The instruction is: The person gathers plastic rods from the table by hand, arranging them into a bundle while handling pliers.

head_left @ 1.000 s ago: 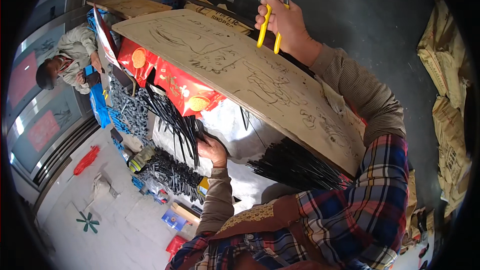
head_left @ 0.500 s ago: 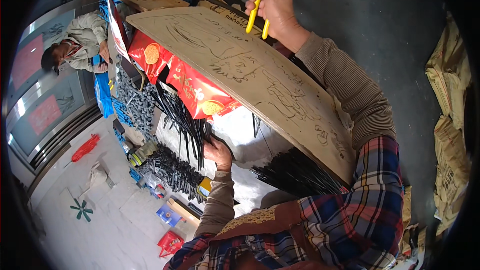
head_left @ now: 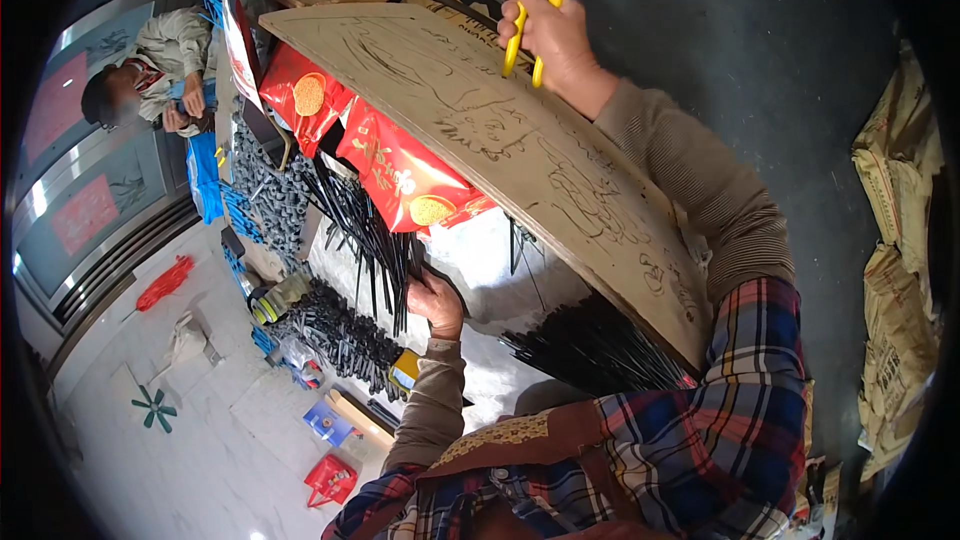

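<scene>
My right hand [head_left: 562, 40] is closed round the yellow handles of a pair of pliers [head_left: 538, 45]. It is raised beyond the far edge of a tilted wooden board [head_left: 480, 120] with dark line drawings on it. On the near side of the board, my left hand [head_left: 434, 305] is closed at a dark edge beside a bundle of thin black rods [head_left: 365, 245]. What its fingers grip is mostly hidden. Red packets [head_left: 395, 170] hang against the board above the rods. More black rods [head_left: 590, 345] lie under the board's near end.
At the far left another person [head_left: 160, 80] holds their hands together. Piles of short grey pieces [head_left: 275, 200] and dark pieces [head_left: 345, 335] lie left of my left hand. Brown paper sacks [head_left: 895, 340] lie along the right. A red bag [head_left: 330, 480] stands on the pale floor.
My right hand with the pliers sits slightly lower and further right in the picture. The left hand keeps its place. The other person's hands have come together.
</scene>
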Demonstrator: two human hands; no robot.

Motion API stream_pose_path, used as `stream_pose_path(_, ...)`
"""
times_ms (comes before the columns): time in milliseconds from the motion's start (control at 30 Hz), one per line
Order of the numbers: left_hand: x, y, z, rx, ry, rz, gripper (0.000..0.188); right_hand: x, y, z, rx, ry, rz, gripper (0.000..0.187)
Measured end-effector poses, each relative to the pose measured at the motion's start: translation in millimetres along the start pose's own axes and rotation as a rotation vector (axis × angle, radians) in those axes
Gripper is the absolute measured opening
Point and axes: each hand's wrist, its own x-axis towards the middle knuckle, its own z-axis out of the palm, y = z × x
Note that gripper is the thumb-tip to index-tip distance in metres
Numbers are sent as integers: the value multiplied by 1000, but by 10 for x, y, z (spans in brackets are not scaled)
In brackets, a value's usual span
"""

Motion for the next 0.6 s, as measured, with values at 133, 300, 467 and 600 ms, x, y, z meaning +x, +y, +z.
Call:
stream_pose_path(133, 56, 209, -113, -112, 40, 23, 36, -59, 6, 65, -50, -42, 33, 22)
stream_pose_path(300, 11, 117, -89, -94, -29, -52, 34, 99, -236, 29, 95, -30, -139, 22)
stream_pose_path(467, -38, 22, -37, -112, -59, -57, 42, -167, -44, 141, 1, -43, 75, 19)
stream_pose_path(600, -17, -1, -34, -129, -61, -36, 43, -106, -78, 119, -13, -34, 95, 18)
